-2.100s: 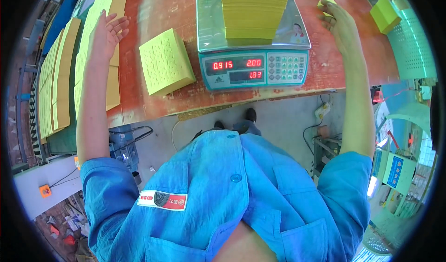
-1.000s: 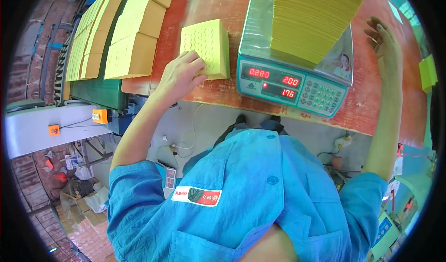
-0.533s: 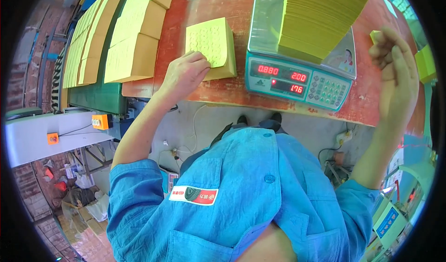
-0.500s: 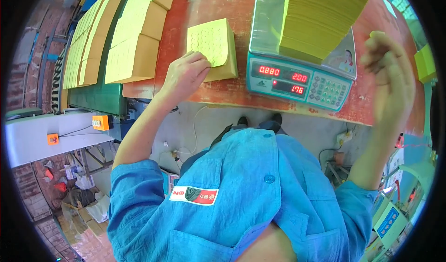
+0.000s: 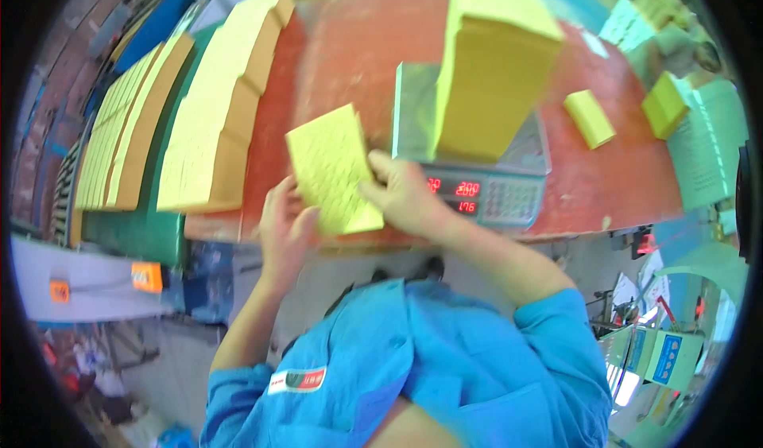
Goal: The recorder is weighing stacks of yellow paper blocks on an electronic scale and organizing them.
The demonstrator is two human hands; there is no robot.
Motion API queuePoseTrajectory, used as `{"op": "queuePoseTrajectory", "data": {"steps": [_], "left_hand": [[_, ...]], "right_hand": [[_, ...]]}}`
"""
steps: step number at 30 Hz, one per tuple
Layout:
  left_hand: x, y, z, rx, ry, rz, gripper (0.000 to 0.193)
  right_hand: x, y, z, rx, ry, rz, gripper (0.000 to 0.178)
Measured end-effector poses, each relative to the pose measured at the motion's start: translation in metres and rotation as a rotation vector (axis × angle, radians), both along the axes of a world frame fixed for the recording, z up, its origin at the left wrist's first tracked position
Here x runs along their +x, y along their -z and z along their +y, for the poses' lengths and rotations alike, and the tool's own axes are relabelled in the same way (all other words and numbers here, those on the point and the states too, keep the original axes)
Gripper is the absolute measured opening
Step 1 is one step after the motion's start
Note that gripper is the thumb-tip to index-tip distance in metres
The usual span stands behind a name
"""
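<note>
Between my two hands is a stack of yellow paper sheets (image 5: 330,166), its top face marked with rows of small printed shapes. It is held slanted at the near edge of the red table. My left hand (image 5: 284,229) grips its lower left edge, thumb toward the face. On the opposite side, my right hand (image 5: 405,193) is closed against the right edge, thumb on the sheets. Right of it stands a digital scale (image 5: 509,201) with lit red digits, partly covered by my right hand and forearm. A tall yellow paper stack (image 5: 493,98) rests on the scale's metal pan.
Long rows of yellow paper stacks (image 5: 211,114) line the left, by a green surface (image 5: 135,232). A small yellow bundle (image 5: 590,119) lies on the red table (image 5: 358,50) right of the scale. Another yellow block (image 5: 666,106) is farther right.
My right hand has come from beyond the scale's right side to the paper stack. My left hand has shifted from the stack's top to its left edge. The stack is turned and tilted.
</note>
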State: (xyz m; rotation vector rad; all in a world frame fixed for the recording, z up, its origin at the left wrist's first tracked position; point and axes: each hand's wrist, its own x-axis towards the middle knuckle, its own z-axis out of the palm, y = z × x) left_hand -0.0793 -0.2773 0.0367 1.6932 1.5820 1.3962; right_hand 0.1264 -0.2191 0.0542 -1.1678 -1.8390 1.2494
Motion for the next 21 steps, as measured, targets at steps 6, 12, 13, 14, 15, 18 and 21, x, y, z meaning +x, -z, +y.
{"op": "queuePoseTrajectory", "data": {"steps": [6, 12, 13, 14, 15, 18, 21], "left_hand": [[0.012, -0.081, 0.077, -0.320, 0.420, -0.691, 0.028], [0.091, -0.216, 0.195, -0.280, 0.916, -0.659, 0.033], [0.107, -0.220, 0.204, -0.278, 0.928, -0.648, 0.033], [0.130, -0.220, 0.209, -0.228, 0.817, -0.537, 0.029], [0.146, -0.220, 0.214, -0.174, 0.704, -0.428, 0.025], [0.165, -0.209, 0.234, -0.301, 0.602, -0.390, 0.019], [0.159, -0.192, 0.258, -0.387, 0.635, -0.276, 0.017]], "right_hand": [[0.052, -0.106, 0.008, 0.415, 0.158, 0.189, 0.017], [0.140, -0.201, 0.080, 0.318, 0.288, 0.475, 0.029], [0.155, -0.201, 0.094, 0.298, 0.322, 0.529, 0.029], [0.164, -0.200, 0.100, 0.305, 0.330, 0.531, 0.029], [0.171, -0.199, 0.105, 0.309, 0.383, 0.493, 0.031], [0.193, -0.184, 0.118, 0.279, 0.468, 0.349, 0.035], [0.191, -0.182, 0.120, 0.273, 0.510, 0.155, 0.040]]}}
